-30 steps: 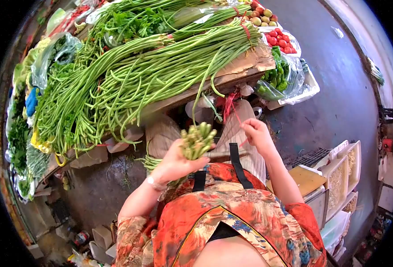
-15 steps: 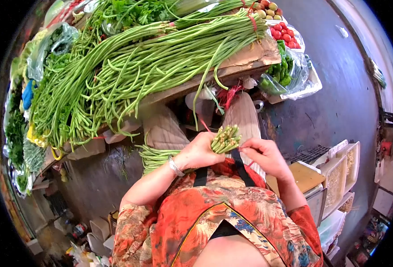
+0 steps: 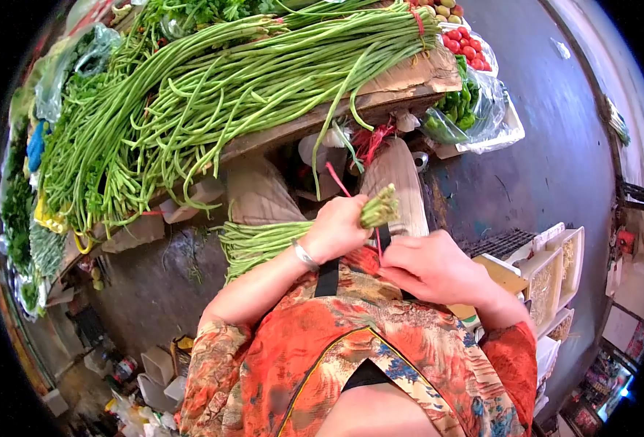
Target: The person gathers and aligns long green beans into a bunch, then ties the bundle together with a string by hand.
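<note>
My left hand (image 3: 339,229), with a silver bracelet at the wrist, is wrapped around a bunch of green long beans (image 3: 262,242). Their stem ends poke out past the thumb side, and the rest trails left over my lap. A thin red string (image 3: 338,180) sticks up beyond the left hand. More of it runs down past the bunch to my right hand (image 3: 435,268), whose fingers are pinched on it just below the stem ends. Its course around the bunch is partly hidden by my left hand.
Ahead, a wooden stall table (image 3: 402,91) bears a big pile of long beans (image 3: 264,95). Red tomatoes (image 3: 470,52) and bagged green peppers (image 3: 459,109) stand at its right end. Red strings (image 3: 371,143) hang below. White crates (image 3: 544,280) stand at my right.
My right hand has moved down and toward me, drawing the red string. The left hand has tilted with the bunch, so the stem ends now point more to the right.
</note>
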`<control>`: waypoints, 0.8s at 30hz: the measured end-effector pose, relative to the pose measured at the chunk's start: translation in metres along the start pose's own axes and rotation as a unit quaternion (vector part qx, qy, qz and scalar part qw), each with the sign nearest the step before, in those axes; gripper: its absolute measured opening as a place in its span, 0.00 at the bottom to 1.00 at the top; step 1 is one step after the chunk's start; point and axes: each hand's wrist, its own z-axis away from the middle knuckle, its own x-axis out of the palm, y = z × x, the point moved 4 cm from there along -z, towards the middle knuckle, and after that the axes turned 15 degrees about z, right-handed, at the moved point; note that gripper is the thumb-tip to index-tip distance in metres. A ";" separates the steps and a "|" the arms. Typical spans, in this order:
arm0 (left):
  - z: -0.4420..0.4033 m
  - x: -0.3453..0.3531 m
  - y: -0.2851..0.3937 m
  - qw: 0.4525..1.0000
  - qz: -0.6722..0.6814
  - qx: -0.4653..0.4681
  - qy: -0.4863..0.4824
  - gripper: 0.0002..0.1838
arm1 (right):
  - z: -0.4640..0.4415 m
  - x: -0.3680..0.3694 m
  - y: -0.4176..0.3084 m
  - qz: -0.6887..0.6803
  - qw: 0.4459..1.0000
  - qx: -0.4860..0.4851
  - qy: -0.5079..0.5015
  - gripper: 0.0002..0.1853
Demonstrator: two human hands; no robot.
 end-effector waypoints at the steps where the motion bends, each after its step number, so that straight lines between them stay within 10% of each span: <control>1: 0.003 0.003 0.005 0.999 -0.047 0.006 -0.005 0.10 | -0.010 -0.001 0.000 -0.001 1.000 -0.002 -0.001 0.03; 5: 0.017 0.031 -0.017 0.961 -0.107 0.254 -0.020 0.11 | -0.057 0.001 0.021 0.175 0.971 -0.147 -0.069 0.01; 8: 0.027 0.013 0.011 0.988 -0.077 0.121 -0.053 0.11 | -0.072 0.011 0.090 -0.129 0.989 -0.021 -0.069 0.04; 12: 0.038 0.000 0.007 0.988 0.116 0.097 0.040 0.12 | -0.044 0.104 0.125 -0.541 0.829 0.119 -0.077 0.06; 18: 0.025 -0.001 -0.005 0.983 0.152 0.059 0.083 0.19 | 0.005 0.134 0.097 -0.528 0.782 0.313 0.109 0.08; 24: 0.009 0.002 -0.011 0.987 0.154 0.000 0.039 0.18 | 0.009 0.113 0.072 -0.264 0.905 0.267 0.199 0.06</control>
